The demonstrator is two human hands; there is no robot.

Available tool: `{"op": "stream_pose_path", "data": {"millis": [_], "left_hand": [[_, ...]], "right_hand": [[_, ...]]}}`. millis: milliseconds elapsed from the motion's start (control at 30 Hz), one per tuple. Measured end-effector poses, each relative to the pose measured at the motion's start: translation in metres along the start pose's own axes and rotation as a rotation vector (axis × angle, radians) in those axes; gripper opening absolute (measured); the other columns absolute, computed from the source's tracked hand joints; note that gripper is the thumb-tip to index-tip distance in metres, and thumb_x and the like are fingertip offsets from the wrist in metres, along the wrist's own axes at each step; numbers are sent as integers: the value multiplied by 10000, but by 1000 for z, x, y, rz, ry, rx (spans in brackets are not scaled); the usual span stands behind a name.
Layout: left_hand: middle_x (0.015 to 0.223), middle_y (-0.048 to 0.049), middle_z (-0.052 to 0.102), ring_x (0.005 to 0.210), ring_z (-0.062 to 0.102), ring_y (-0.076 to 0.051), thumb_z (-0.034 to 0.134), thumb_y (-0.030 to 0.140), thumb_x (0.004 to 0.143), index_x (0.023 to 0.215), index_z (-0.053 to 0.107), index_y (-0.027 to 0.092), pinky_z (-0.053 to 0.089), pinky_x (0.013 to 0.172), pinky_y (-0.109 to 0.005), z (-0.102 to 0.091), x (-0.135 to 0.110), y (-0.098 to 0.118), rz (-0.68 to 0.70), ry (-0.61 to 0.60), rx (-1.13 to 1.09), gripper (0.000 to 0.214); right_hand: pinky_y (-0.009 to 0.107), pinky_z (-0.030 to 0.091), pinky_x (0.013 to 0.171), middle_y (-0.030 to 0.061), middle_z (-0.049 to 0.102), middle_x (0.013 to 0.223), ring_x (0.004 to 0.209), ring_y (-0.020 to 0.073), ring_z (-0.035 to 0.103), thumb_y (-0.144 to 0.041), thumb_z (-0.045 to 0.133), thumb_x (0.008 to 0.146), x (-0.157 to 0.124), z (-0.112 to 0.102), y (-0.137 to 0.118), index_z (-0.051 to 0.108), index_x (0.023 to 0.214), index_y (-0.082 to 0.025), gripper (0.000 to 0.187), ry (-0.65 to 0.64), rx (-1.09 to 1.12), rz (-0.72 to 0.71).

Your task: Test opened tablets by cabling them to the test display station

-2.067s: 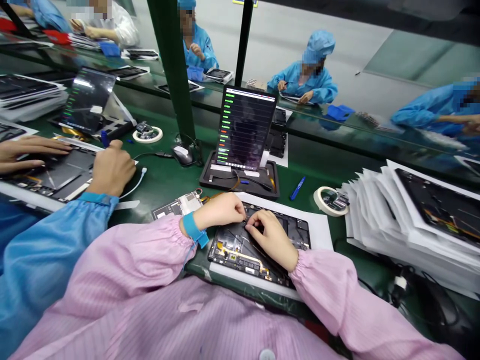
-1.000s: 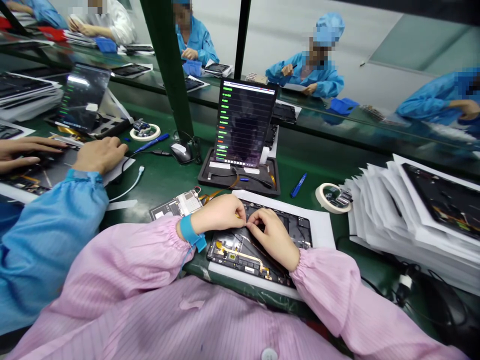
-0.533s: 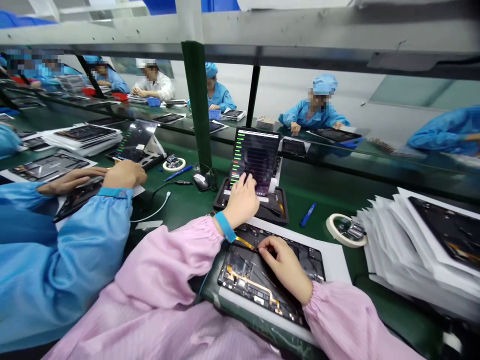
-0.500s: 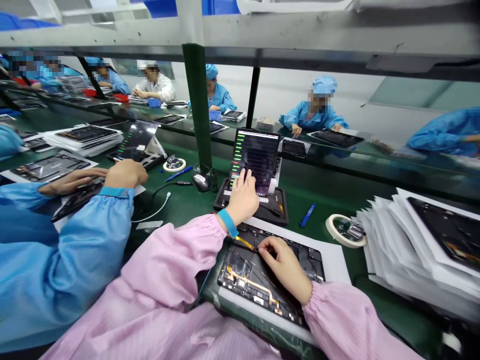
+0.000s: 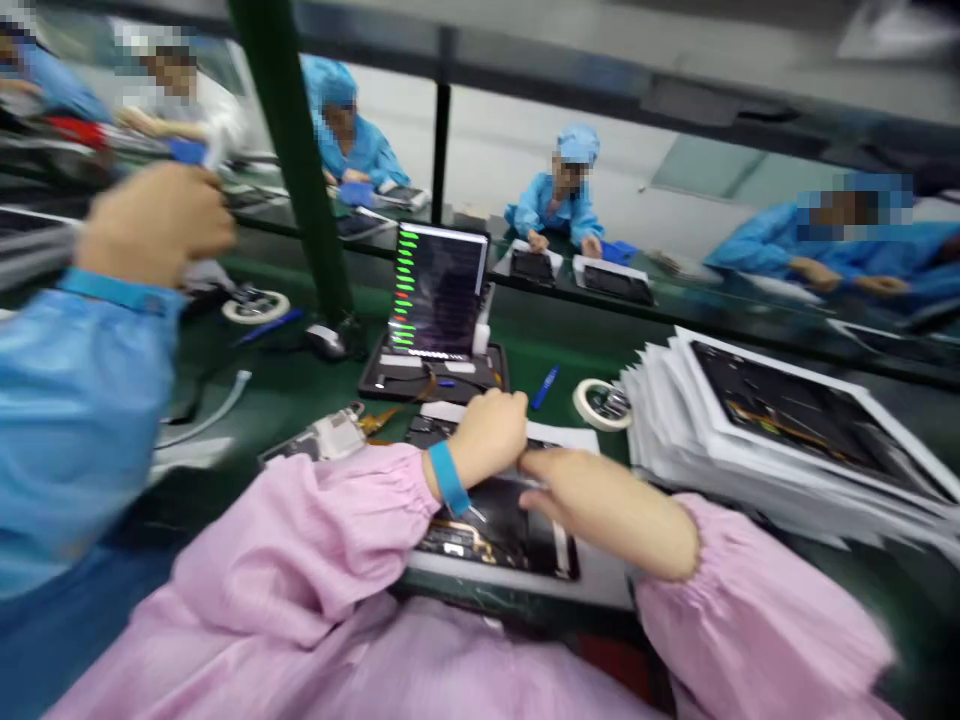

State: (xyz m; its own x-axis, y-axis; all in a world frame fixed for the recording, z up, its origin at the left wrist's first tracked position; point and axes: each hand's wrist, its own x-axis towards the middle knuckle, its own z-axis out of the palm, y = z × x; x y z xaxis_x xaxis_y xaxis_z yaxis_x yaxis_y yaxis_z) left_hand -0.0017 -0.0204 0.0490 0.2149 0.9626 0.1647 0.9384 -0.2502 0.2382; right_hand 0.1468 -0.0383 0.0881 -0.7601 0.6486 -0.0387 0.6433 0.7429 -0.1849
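Far left of the upright, lit tablet screen [image 5: 439, 290]: a co-worker's bare hand [image 5: 154, 225], raised and blurred, in a shiny blue sleeve [image 5: 82, 400]. Nearer, left of the screen: one cream tape ring [image 5: 282, 304], then one grey-and-black computer mouse [image 5: 327, 342]. Front left of the screen: one flat silver-and-black circuit module [image 5: 326, 437]. The screen itself leaned in a shallow black tray [image 5: 373, 380]. In front of the screen, one open black tablet body [image 5: 510, 525] lay on white paper [image 5: 607, 587], partly covered. The person's left hand [image 5: 489, 432] was curled above it; from where I stood, I could not tell what its hidden fingertips gripped. Right of the screen: one blue pen [image 5: 546, 387]. Front right, the right hand [image 5: 611, 505] reached over the tablet body, thumb apart from fingers; blur hid whether it pinched anything. Farther right: a second cream tape ring [image 5: 582, 405], then a thick stack of white sheets [image 5: 720, 460].
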Motion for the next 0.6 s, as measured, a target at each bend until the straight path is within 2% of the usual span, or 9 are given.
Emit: {"op": "stream_pose_path", "data": {"millis": [67, 133, 200, 267, 367, 433, 500, 600], "left_hand": [[906, -94, 654, 909, 573, -245, 486, 242, 876, 910, 607, 152, 461, 759, -350, 17, 0, -3, 66, 15, -5, 154], [902, -92, 647, 928, 552, -255, 541, 292, 862, 863, 616, 152, 451, 760, -352, 33, 3, -10, 124, 17, 0, 159], [893, -94, 639, 923, 545, -264, 575, 325, 848, 844, 616, 147, 443, 747, -359, 44, 6, -15, 156, 12, 16, 182], [885, -97, 634, 918, 544, -270, 581, 339, 847, 851, 612, 139, 435, 744, -367, 50, 8, -17, 169, 7, 35, 202], [877, -101, 633, 908, 548, -270, 559, 337, 865, 883, 605, 127, 422, 749, -373, 53, 9, -16, 174, -10, 57, 215], [874, -104, 633, 896, 549, -265, 528, 326, 885, 897, 602, 120, 413, 749, -372, 53, 10, -16, 184, -24, 73, 219], [869, -106, 630, 897, 545, -263, 493, 316, 904, 881, 605, 120, 405, 750, -368, 52, 11, -16, 209, -18, 84, 227], [875, -100, 630, 920, 543, -254, 443, 325, 928, 841, 615, 135, 400, 764, -350, 48, 12, -14, 248, 17, 39, 270]], "right_hand": [[300, 436, 690, 44, 657, 867, 780, 214, 616, -163, 580, 846, -24, -27, 15, 606, 898, -192, 65, 56, -128, 143], [298, 420, 663, 41, 639, 822, 761, 210, 604, -145, 548, 860, -46, -35, 33, 582, 870, -188, 56, 54, -222, 285], [299, 409, 636, 41, 620, 766, 715, 210, 593, -144, 596, 826, -66, -24, 50, 560, 817, -181, 53, -27, -268, 393], [306, 416, 656, 44, 610, 779, 735, 215, 590, -145, 655, 780, -80, 1, 63, 542, 801, -179, 120, -92, -229, 407], [310, 433, 721, 40, 597, 862, 828, 212, 584, -155, 689, 746, -96, 39, 76, 512, 878, -185, 223, -27, -28, 396], [298, 439, 692, 16, 580, 818, 769, 186, 578, -169, 654, 769, -105, 54, 83, 485, 951, -187, 249, 6, 140, 470], [287, 434, 649, -4, 555, 761, 687, 162, 553, -189, 582, 816, -115, 58, 90, 487, 987, -187, 196, -12, 278, 504], [300, 430, 668, 21, 547, 792, 708, 164, 534, -242, 483, 869, -130, 47, 99, 555, 898, -192, 92, -37, 331, 429]]}}
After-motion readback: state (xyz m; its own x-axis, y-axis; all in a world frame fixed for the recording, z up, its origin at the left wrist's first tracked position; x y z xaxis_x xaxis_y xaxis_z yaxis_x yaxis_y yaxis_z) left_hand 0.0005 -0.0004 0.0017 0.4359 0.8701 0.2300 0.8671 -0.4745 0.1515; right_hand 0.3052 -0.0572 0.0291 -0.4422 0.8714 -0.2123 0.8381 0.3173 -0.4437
